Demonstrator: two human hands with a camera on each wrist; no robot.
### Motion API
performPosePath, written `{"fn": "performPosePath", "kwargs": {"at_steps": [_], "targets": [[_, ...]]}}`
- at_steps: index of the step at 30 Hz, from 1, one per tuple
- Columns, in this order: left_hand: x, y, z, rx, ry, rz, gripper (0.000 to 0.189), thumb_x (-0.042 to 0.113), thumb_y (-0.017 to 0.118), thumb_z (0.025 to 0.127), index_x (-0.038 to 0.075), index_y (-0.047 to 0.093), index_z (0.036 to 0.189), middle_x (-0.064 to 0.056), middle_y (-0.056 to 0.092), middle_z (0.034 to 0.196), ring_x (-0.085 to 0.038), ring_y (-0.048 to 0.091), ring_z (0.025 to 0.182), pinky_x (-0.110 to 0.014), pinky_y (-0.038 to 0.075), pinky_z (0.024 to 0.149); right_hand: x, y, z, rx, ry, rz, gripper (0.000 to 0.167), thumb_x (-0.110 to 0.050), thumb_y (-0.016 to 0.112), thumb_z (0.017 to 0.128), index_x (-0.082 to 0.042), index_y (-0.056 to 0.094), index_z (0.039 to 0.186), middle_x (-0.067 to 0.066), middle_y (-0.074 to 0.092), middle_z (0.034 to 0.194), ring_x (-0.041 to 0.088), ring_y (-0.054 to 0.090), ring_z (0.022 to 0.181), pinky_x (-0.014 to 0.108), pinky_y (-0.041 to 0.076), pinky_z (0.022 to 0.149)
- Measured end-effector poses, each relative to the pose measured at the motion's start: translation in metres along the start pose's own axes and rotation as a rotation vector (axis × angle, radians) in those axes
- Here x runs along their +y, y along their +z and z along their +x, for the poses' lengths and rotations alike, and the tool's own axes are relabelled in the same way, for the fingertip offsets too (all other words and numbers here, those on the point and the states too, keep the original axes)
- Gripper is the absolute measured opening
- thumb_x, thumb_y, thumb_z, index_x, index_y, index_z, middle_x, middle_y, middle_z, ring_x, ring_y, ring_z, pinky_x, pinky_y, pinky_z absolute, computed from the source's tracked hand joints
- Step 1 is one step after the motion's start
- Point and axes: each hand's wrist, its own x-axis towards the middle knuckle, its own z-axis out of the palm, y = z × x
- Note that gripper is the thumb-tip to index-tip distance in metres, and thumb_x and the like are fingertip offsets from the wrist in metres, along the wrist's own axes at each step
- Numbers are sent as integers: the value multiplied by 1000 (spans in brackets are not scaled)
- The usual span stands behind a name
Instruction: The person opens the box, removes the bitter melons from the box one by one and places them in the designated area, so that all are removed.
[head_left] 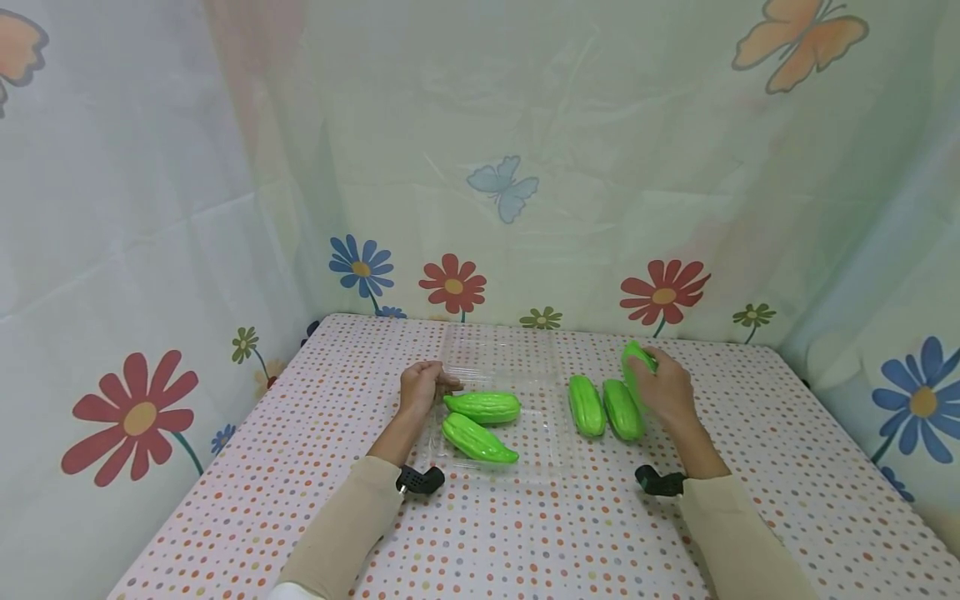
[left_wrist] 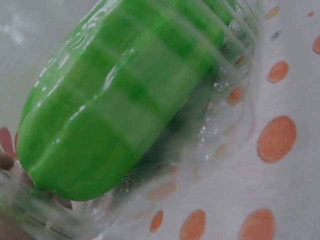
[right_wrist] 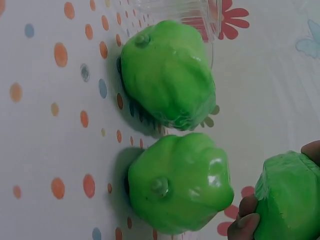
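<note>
A clear plastic box lies open on the table, its lid folded back to the far side. Two glossy green bitter melons, an upper one and a lower one, lie inside it. At the box's left side, my left hand grips the edge; its fingertips are partly hidden behind plastic in the left wrist view. My right hand holds another bitter melon raised above the table. Beside it, two more bitter melons lie side by side, right of the box.
A dotted cloth covers the table. Behind it and along both sides hang pale curtains printed with flowers and butterflies. Each wrist wears a black camera, the left one and the right one.
</note>
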Motion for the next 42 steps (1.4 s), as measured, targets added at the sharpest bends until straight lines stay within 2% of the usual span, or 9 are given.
{"fn": "performPosePath", "kwargs": {"at_steps": [5,9,15,21,27,33,37,42], "targets": [[2,-1,0,-7,2,15,26,15,49,104,-4,60,118,-26,75,92,-38,75,91,-48,59,87,5,-2,0,0,26,-13,66,-44,40,107,4,39,151,34,48,144,39,55,103,51,49,82],[2,0,-1,-1,4,-3,27,15,51,103,-5,59,121,-24,75,90,-35,76,88,-43,60,85,10,-2,2,-9,33,-29,64,-41,40,106,6,40,150,35,50,140,39,56,101,51,49,80],[0,2,-1,8,7,-8,32,17,52,103,-10,58,121,-15,76,82,-23,77,78,-32,61,77,17,0,3,-32,70,-56,67,-42,39,106,7,37,151,37,45,144,46,55,114,59,47,90],[1,3,-2,13,6,-5,35,16,52,101,-11,57,123,-7,75,75,-17,75,72,-29,60,73,23,2,2,-48,82,-62,65,-40,40,106,8,37,150,37,42,147,51,49,126,65,42,101],[1,2,-2,12,3,-12,36,15,52,100,-11,57,125,-6,75,74,-16,75,71,-30,60,72,29,6,2,-77,109,-58,68,-40,39,106,10,34,151,38,42,145,50,51,121,65,42,100],[1,1,-1,8,11,-15,36,15,51,101,-11,57,125,-9,75,76,-17,75,72,-30,60,72,34,9,3,-81,95,-70,67,-38,40,105,11,35,150,38,45,142,45,54,113,62,45,96],[0,1,-1,9,4,-9,36,15,52,101,-11,58,124,-8,75,75,-17,75,72,-29,60,72,36,9,4,-90,92,-63,67,-37,42,105,13,36,148,39,45,142,50,51,120,65,42,99],[0,1,-1,11,1,-6,35,14,52,100,-11,58,124,-8,75,75,-17,75,72,-30,60,73,38,8,5,-106,127,-62,68,-38,45,104,15,37,147,40,43,142,55,45,127,66,41,102]]}}
